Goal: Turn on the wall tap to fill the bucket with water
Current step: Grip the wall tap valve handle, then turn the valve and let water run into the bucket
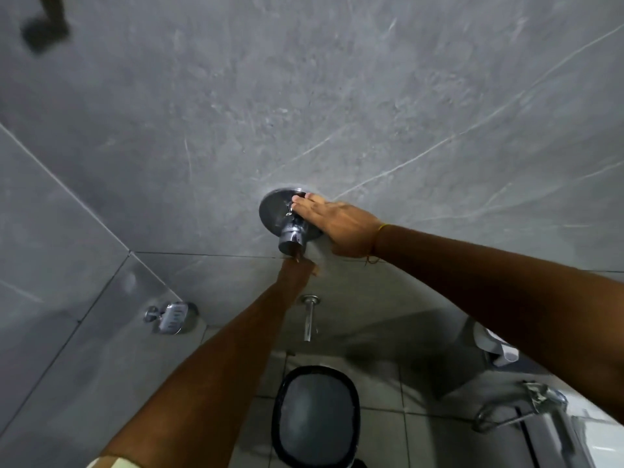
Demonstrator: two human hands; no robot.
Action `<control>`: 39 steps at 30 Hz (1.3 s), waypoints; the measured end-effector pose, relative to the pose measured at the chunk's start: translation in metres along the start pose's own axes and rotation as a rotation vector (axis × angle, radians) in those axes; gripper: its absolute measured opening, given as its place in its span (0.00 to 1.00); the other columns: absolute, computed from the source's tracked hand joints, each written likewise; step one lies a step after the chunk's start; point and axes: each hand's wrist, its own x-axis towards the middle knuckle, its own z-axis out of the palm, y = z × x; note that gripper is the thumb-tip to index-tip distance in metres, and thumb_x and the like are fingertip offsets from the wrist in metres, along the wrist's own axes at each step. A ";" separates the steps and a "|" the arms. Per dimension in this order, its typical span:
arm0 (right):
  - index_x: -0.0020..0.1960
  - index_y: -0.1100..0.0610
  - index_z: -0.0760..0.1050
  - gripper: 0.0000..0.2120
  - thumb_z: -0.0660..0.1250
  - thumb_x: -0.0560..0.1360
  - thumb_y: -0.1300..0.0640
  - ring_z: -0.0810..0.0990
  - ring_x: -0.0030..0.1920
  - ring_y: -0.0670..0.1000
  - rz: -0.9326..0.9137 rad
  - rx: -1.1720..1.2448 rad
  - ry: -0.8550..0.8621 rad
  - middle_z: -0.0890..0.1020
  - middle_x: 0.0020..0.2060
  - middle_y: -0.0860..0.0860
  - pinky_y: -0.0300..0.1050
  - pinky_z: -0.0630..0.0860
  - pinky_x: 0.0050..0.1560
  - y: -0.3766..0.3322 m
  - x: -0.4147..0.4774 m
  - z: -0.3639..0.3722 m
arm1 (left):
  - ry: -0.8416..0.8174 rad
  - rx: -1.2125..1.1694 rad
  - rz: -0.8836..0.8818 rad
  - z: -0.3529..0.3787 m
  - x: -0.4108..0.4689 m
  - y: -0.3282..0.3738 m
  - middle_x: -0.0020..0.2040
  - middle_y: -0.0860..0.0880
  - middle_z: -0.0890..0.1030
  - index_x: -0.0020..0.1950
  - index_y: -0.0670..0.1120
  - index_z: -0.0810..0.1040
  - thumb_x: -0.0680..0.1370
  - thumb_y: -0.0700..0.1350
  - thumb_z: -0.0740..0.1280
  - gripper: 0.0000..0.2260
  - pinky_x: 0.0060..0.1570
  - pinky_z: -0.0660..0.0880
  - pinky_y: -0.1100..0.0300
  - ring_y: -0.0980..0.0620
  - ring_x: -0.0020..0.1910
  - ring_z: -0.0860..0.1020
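Both forearms reach up: right hand (pixel 341 228) fingers rest on the valve (pixel 290 219), left hand (pixel 297 271) pinches its chrome handle from below. Looks stiff, wet-slippery; grip the handle. Bucket (pixel 315 417) waits far below, under the spout (pixel 308 315).

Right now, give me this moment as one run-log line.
right hand: on wall valve | left hand: under valve knob | spout: flow unclear | bucket: below spout

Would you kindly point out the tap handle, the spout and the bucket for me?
tap handle (pixel 292 237), head view, on the chrome knob's front end.
spout (pixel 308 320), head view, midway along the pipe.
bucket (pixel 279 413), head view, on the dark left rim.
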 end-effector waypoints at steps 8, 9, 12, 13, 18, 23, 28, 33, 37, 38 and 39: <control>0.85 0.56 0.52 0.40 0.62 0.74 0.63 0.53 0.84 0.54 -0.054 -0.117 -0.011 0.53 0.85 0.53 0.53 0.68 0.73 0.006 0.003 0.000 | -0.027 -0.057 0.001 -0.006 0.002 -0.009 0.40 0.40 0.83 0.55 0.35 0.81 0.79 0.40 0.65 0.10 0.46 0.75 0.54 0.44 0.41 0.80; 0.85 0.56 0.51 0.41 0.61 0.74 0.63 0.53 0.84 0.54 -0.049 -0.122 -0.013 0.53 0.85 0.53 0.53 0.68 0.73 0.005 0.002 0.002 | -0.028 -0.045 0.013 -0.007 0.001 -0.011 0.38 0.41 0.82 0.54 0.37 0.81 0.80 0.41 0.65 0.10 0.46 0.75 0.53 0.44 0.40 0.79; 0.85 0.56 0.49 0.41 0.60 0.75 0.63 0.52 0.85 0.54 -0.029 -0.143 -0.022 0.52 0.85 0.53 0.54 0.68 0.73 0.002 0.002 0.003 | -0.025 0.057 0.053 -0.011 -0.004 -0.015 0.40 0.42 0.81 0.55 0.41 0.80 0.80 0.43 0.65 0.09 0.44 0.78 0.56 0.44 0.39 0.79; 0.85 0.56 0.49 0.41 0.60 0.74 0.63 0.52 0.85 0.54 -0.025 -0.147 -0.026 0.51 0.85 0.54 0.54 0.68 0.73 0.001 0.002 0.003 | -0.018 0.120 0.067 -0.014 -0.005 -0.016 0.42 0.42 0.82 0.56 0.42 0.80 0.80 0.43 0.64 0.09 0.45 0.78 0.55 0.44 0.41 0.80; 0.85 0.57 0.50 0.43 0.59 0.72 0.62 0.54 0.84 0.54 -0.016 -0.148 -0.012 0.52 0.85 0.54 0.55 0.69 0.73 -0.002 0.002 -0.001 | 0.023 0.302 0.113 -0.022 -0.007 -0.020 0.54 0.41 0.83 0.62 0.41 0.79 0.79 0.40 0.63 0.12 0.57 0.80 0.49 0.41 0.55 0.82; 0.84 0.59 0.54 0.42 0.59 0.70 0.61 0.62 0.82 0.54 -0.034 -0.161 0.051 0.58 0.83 0.56 0.52 0.70 0.69 -0.005 0.008 -0.001 | 0.025 0.583 0.315 -0.035 -0.009 -0.028 0.61 0.41 0.82 0.67 0.41 0.75 0.78 0.39 0.66 0.18 0.53 0.75 0.57 0.43 0.57 0.81; 0.84 0.58 0.56 0.36 0.63 0.78 0.61 0.64 0.81 0.56 -0.101 -0.231 0.052 0.60 0.83 0.56 0.55 0.66 0.76 -0.008 0.021 0.000 | 0.041 0.707 0.559 -0.049 -0.009 -0.037 0.69 0.41 0.74 0.70 0.43 0.71 0.74 0.38 0.72 0.25 0.39 0.68 0.70 0.53 0.50 0.76; 0.84 0.56 0.56 0.33 0.63 0.81 0.59 0.63 0.81 0.54 -0.086 -0.294 0.018 0.57 0.84 0.54 0.54 0.64 0.76 -0.013 0.030 0.001 | 0.101 0.856 0.632 -0.049 -0.014 -0.050 0.78 0.37 0.65 0.78 0.39 0.63 0.74 0.42 0.75 0.36 0.70 0.73 0.45 0.38 0.75 0.68; 0.84 0.56 0.56 0.33 0.63 0.81 0.59 0.64 0.81 0.54 -0.078 -0.322 0.012 0.58 0.84 0.54 0.54 0.65 0.75 -0.016 0.031 -0.001 | 0.128 0.940 0.686 -0.048 -0.016 -0.060 0.81 0.37 0.60 0.80 0.38 0.58 0.78 0.50 0.71 0.36 0.78 0.58 0.46 0.39 0.81 0.58; 0.84 0.56 0.57 0.33 0.63 0.81 0.59 0.64 0.81 0.54 -0.075 -0.321 0.007 0.58 0.84 0.54 0.54 0.65 0.75 -0.016 0.031 -0.002 | 0.136 0.933 0.692 -0.048 -0.016 -0.061 0.82 0.37 0.59 0.80 0.38 0.57 0.79 0.52 0.69 0.36 0.78 0.55 0.49 0.39 0.82 0.56; 0.83 0.56 0.57 0.33 0.63 0.81 0.59 0.64 0.81 0.54 -0.071 -0.323 0.004 0.58 0.84 0.54 0.54 0.65 0.75 -0.017 0.031 -0.002 | 0.143 0.923 0.697 -0.048 -0.016 -0.062 0.82 0.38 0.58 0.81 0.39 0.56 0.79 0.53 0.68 0.37 0.77 0.53 0.50 0.40 0.82 0.55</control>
